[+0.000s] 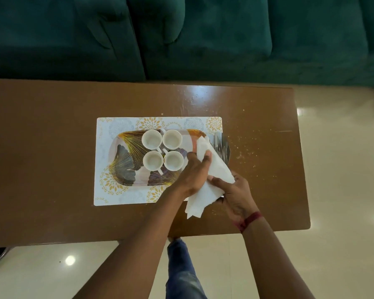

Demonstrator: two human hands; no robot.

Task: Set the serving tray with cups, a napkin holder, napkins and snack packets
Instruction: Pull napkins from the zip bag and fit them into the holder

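Note:
A patterned serving tray (125,160) with leaf designs lies on a white floral placemat (108,130). Several white cups (152,138) stand upright in a square group on the tray's middle. A metal napkin holder (221,145) shows at the tray's right end, partly hidden. White paper napkins (216,169) stretch from the holder toward the table's near edge. My left hand (193,171) grips the napkins near their upper part. My right hand (235,195) holds their lower part from the right. No snack packets are in sight.
The brown wooden table (52,147) has crumbs scattered on its right part (246,147). A dark green sofa (181,39) runs behind the table's far edge. Glossy cream floor tiles (343,147) lie to the right and near side. My jeans-clad leg (181,268) is below the table edge.

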